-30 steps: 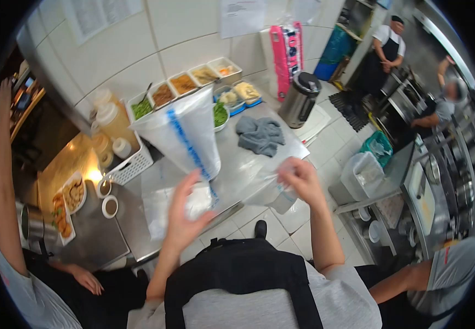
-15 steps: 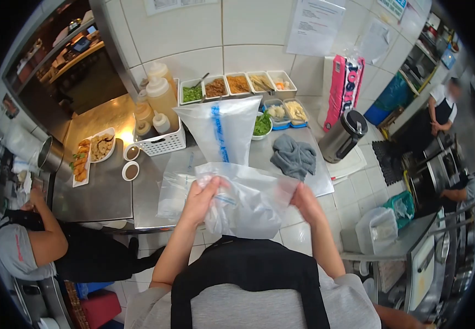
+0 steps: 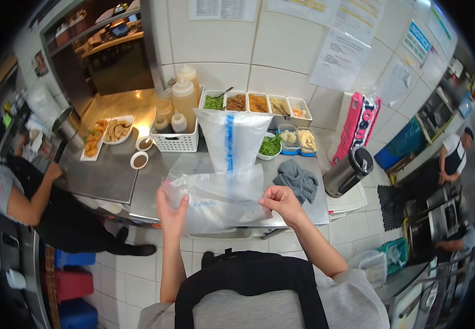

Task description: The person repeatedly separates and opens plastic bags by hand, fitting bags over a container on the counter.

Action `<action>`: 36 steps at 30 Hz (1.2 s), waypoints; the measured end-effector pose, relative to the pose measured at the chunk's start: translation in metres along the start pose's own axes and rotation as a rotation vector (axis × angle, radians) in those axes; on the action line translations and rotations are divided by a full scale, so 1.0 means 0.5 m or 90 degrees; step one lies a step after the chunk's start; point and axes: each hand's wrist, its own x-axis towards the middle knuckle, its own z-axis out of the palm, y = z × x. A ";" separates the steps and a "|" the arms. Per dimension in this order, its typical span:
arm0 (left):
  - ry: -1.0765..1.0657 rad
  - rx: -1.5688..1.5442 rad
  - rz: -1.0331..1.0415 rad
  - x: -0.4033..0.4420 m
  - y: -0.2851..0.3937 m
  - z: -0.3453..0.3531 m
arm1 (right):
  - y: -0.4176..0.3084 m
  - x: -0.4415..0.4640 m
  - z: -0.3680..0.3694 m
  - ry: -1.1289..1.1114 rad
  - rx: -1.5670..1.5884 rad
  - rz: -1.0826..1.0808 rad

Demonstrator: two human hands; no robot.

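Observation:
A clear plastic bag (image 3: 215, 205) with faint print is stretched between my two hands over the front edge of the steel counter. My left hand (image 3: 173, 209) holds its left side, thumb in front and fingers partly behind the film. At the right edge, my right hand (image 3: 282, 202) pinches the bag between thumb and fingertips. Just behind it, a taller plastic bag (image 3: 243, 140) with a blue printed stripe stands upright; its lower part is covered by the held bag. To the right of both lies a crumpled grey cloth (image 3: 298, 181).
Squeeze bottles (image 3: 184, 98) stand in a white basket (image 3: 177, 143). Behind are topping trays (image 3: 258, 102) and a bowl of greens (image 3: 270, 145). A steel jug (image 3: 347, 172) stands right; plated food (image 3: 118, 130) and sauce cups (image 3: 139, 160) sit left. A co-worker (image 3: 35, 197) stands at left.
The held bag has moved left and away from my body, spread wider and flatter. My right hand has turned to pinch its edge. The view has shifted, and the left co-worker's arm has moved.

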 end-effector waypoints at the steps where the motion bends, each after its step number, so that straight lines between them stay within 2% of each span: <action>1: 0.087 0.203 0.186 -0.005 0.031 -0.003 | -0.021 0.002 0.010 -0.026 -0.034 0.010; 2: 0.055 0.150 0.200 -0.017 0.058 -0.003 | -0.037 0.006 0.021 -0.052 -0.066 0.021; 4: -0.139 0.190 0.296 -0.032 0.128 0.009 | -0.048 0.020 0.038 -0.116 -0.101 0.030; 6: -0.265 0.314 0.491 -0.028 0.170 0.036 | -0.063 0.028 0.054 -0.176 -0.132 0.032; 7: -0.257 0.321 0.485 -0.024 0.176 0.050 | -0.073 0.032 0.063 -0.213 -0.153 0.040; 9: -0.358 0.331 0.555 -0.015 0.179 0.065 | -0.089 0.035 0.079 -0.257 -0.170 0.044; 12: -0.387 0.303 0.610 0.011 0.169 0.054 | -0.108 0.039 0.078 -0.315 -0.099 0.068; 20: -0.472 0.358 0.665 0.048 0.210 0.040 | -0.090 0.065 0.061 -0.267 -0.093 0.052; 22: -0.482 0.361 0.682 0.064 0.200 0.049 | -0.105 0.058 0.078 -0.325 -0.078 0.033; 24: -0.536 0.359 0.739 0.074 0.188 0.053 | -0.095 0.057 0.073 -0.290 -0.063 0.029; 28: -0.578 0.340 0.770 0.070 0.206 0.041 | -0.072 0.054 0.034 -0.218 -0.017 0.058; 29: -0.630 0.321 0.771 0.064 0.223 0.037 | -0.065 0.055 0.022 -0.206 -0.012 0.056; 31: -0.694 0.291 0.774 0.060 0.234 0.043 | -0.064 0.054 0.007 -0.143 -0.108 0.055; 33: -0.758 0.370 0.798 0.059 0.234 0.058 | -0.082 0.031 0.010 -0.120 -0.128 0.041; 35: -0.766 0.393 0.824 0.069 0.222 0.075 | -0.136 -0.002 0.040 0.062 -0.323 -0.249; 36: -0.768 0.424 0.846 0.073 0.217 0.083 | -0.158 -0.024 0.047 0.038 -0.375 -0.292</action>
